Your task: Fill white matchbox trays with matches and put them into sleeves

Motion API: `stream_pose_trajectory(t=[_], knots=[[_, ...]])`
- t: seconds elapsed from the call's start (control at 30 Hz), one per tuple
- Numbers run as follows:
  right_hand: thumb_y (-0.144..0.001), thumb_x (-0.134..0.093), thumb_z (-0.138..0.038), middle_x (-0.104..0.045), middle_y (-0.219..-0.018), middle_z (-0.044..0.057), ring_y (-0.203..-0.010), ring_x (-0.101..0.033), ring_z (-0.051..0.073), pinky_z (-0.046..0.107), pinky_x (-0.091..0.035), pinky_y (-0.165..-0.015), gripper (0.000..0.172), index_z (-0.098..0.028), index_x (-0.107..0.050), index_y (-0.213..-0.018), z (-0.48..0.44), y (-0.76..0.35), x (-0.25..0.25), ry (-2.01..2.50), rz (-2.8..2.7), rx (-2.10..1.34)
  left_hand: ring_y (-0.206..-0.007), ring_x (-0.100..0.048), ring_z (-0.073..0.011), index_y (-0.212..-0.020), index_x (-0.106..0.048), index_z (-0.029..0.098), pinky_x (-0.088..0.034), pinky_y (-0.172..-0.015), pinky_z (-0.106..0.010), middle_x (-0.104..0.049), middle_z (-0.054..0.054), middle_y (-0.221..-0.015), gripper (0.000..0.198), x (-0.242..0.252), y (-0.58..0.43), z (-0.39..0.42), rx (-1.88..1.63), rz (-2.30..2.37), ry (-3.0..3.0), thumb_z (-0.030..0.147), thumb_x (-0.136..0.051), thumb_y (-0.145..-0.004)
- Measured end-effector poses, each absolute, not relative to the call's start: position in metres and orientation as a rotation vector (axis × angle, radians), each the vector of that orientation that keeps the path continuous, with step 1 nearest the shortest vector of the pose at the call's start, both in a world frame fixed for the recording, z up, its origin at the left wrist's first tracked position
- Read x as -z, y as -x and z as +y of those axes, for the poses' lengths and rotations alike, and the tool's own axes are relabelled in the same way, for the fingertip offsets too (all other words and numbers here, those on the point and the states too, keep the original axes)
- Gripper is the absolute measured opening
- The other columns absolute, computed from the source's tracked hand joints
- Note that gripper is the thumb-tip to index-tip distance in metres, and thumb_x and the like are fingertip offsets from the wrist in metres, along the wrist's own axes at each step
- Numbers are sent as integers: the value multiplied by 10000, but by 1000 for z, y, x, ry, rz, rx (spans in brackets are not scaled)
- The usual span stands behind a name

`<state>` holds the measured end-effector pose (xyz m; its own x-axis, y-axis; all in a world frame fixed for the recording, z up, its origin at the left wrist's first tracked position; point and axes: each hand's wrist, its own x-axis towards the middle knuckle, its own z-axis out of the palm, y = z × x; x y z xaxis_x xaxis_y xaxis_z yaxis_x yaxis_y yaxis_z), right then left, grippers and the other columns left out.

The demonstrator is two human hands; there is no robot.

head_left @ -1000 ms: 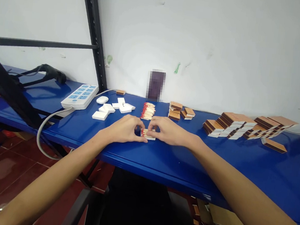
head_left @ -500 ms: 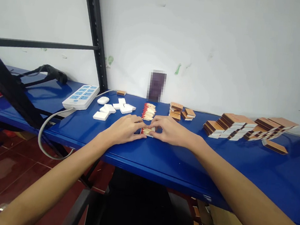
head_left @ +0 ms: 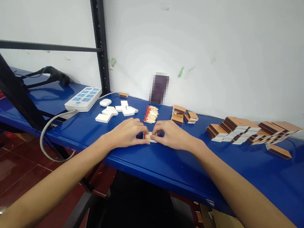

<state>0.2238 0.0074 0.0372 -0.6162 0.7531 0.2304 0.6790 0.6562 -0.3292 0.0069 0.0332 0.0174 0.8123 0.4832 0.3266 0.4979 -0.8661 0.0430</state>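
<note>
Both of my hands rest on the blue table (head_left: 163,162) around a small white tray of red-tipped matches (head_left: 148,136). My left hand (head_left: 127,132) curls its fingers against the tray's left end. My right hand (head_left: 172,135) pinches the tray's right end from above. Just behind the tray lies a loose pile of matches (head_left: 151,114). Several empty white trays (head_left: 114,110) lie to the left of the pile.
Brown matchbox sleeves (head_left: 183,114) sit behind my right hand, and long stacked rows of boxes (head_left: 250,131) run along the right. A white power strip (head_left: 83,98) with its cable, a white earbud case (head_left: 105,102) and a black rack post (head_left: 100,39) stand at the left.
My fingers have shifted slightly on the match tray, with both hands staying closed around it. The view has drifted a little; nothing else on the table has moved.
</note>
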Motion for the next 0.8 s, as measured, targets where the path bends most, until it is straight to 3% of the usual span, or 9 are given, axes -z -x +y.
stream_pose_trajectory(t=[0.17, 0.3, 0.4, 0.57, 0.8], knots=[[-872, -540, -303, -677, -852, 59, -750, -580, 161, 284, -398, -669, 226, -166, -704, -798, 14, -228, -38, 1189, -2395, -224, -840, -579, -200, -959, -669, 175, -414, -799, -323, -655, -59, -892, 447, -24, -3, 34, 648, -839, 3022, 590, -531, -865], [-853, -535, -255, -677, -793, 44, -682, -573, 145, 270, -386, -648, 195, -157, -703, -867, 33, -230, -30, 1316, -2274, -167, -745, -572, -153, -954, -665, 167, -415, -700, -278, -673, -43, -893, 353, -36, -2, 57, 890, -1074, 3016, 427, -427, -938], [-827, -550, -245, -649, -692, 25, -610, -549, 138, 263, -362, -612, 175, -154, -686, -890, 46, -228, -21, 1394, -2283, -160, -674, -576, -144, -952, -675, 159, -399, -652, -256, -676, -31, -794, 243, -42, -6, 85, 693, -1150, 3043, 312, -512, -858], [-786, -552, -215, -633, -697, 20, -608, -532, 142, 257, -344, -598, 184, -164, -628, -947, 55, -225, -11, 1436, -2307, -115, -581, -572, -146, -788, -700, 169, -397, -603, -245, -653, -4, -629, 135, -39, -15, 113, 354, -1343, 3094, 228, -603, -715], [-770, -558, -212, -650, -773, 46, -667, -548, 157, 253, -339, -594, 145, -175, -606, -902, 62, -219, -10, 1491, -2268, -91, -607, -575, -145, -858, -700, 159, -412, -622, -254, -659, -22, -673, 204, -26, -13, 108, 522, -1369, 3017, 300, -569, -791]])
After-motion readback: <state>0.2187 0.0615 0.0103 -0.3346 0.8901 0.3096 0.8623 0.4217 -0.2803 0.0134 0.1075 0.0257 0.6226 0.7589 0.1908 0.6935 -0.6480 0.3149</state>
